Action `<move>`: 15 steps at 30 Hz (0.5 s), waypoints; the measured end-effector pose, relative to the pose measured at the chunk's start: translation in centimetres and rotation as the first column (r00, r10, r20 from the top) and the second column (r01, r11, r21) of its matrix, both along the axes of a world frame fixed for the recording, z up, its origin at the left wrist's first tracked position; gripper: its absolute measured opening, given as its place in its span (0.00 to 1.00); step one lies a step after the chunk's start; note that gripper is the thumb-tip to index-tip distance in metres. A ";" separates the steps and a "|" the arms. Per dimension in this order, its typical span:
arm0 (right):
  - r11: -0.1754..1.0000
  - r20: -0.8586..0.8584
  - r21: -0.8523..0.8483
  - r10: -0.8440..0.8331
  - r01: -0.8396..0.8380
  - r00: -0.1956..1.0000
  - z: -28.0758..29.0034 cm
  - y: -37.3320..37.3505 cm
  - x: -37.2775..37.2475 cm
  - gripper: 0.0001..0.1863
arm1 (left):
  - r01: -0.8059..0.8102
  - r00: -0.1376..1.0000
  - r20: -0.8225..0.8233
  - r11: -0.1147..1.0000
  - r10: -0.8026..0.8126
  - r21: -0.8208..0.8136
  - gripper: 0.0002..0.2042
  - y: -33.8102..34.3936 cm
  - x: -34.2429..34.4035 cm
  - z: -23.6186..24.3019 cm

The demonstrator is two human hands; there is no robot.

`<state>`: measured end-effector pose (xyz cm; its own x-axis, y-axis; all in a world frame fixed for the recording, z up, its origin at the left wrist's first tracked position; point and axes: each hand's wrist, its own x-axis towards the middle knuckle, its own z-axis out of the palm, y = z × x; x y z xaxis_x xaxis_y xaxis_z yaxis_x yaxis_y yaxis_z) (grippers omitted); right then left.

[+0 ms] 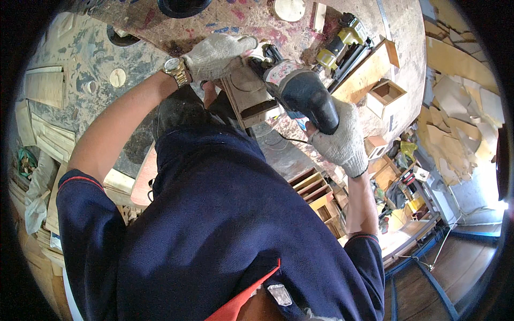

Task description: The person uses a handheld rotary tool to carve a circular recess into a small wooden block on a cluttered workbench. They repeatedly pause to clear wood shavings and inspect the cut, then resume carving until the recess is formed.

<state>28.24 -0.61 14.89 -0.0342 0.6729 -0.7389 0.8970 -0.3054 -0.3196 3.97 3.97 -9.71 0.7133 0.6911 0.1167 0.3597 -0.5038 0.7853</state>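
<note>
A corded power tool point(305, 93) with a rounded dark body and a pale, worn front section is in the grip of my right hand point(342, 139), whose gloved fingers wrap its rear end. The tool's front end lies over the far right edge of a small wooden box point(250, 88) with a slot-like opening on its near side. At the box's far left corner, my left hand point(217, 56), also gloved, holds on with its fingers closed, their tips close to the tool's front. The tool's working tip is hidden.
A yellow-green nail gun point(342, 45) lies on the worn worktable point(409, 59), beside a wooden board point(367, 72) and an open wooden box point(386, 97). A round wooden disc point(289, 8) is farther off. Plywood scraps point(450, 123) pile up at right; planks point(51, 134) lie at left.
</note>
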 end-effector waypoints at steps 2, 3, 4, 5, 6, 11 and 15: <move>0.999 0.013 -0.024 -0.025 0.026 1.000 0.1 0.2 -0.1 0.19 | 0.007 1.000 0.001 1.000 -0.007 -0.009 0.11 0.3 0.0 0.6; 0.999 0.008 -0.023 -0.023 0.023 1.000 0.2 0.4 -0.1 0.19 | 0.010 1.000 -0.009 1.000 -0.010 -0.006 0.11 0.4 0.0 0.8; 0.999 0.014 -0.033 -0.025 0.026 1.000 0.2 0.5 -0.2 0.18 | 0.017 1.000 -0.019 1.000 -0.017 -0.009 0.11 0.5 0.0 0.9; 0.999 0.020 -0.044 -0.029 0.029 0.999 0.3 0.5 -0.2 0.18 | 0.019 1.000 -0.007 1.000 -0.019 0.003 0.11 0.6 0.0 0.9; 0.997 0.019 -0.057 -0.041 0.042 0.999 0.4 0.6 -0.3 0.18 | 0.034 0.998 -0.059 0.999 -0.035 -0.017 0.08 0.6 0.0 0.8; 0.999 -0.005 -0.027 -0.020 0.020 1.000 0.2 0.6 -0.4 0.18 | -0.002 1.000 -0.003 0.999 0.002 0.046 0.09 0.8 0.3 0.3; 0.998 -0.047 0.038 0.045 -0.043 0.998 0.0 0.8 0.0 0.18 | 0.051 0.999 -0.006 0.996 -0.052 -0.074 0.07 0.9 0.1 0.6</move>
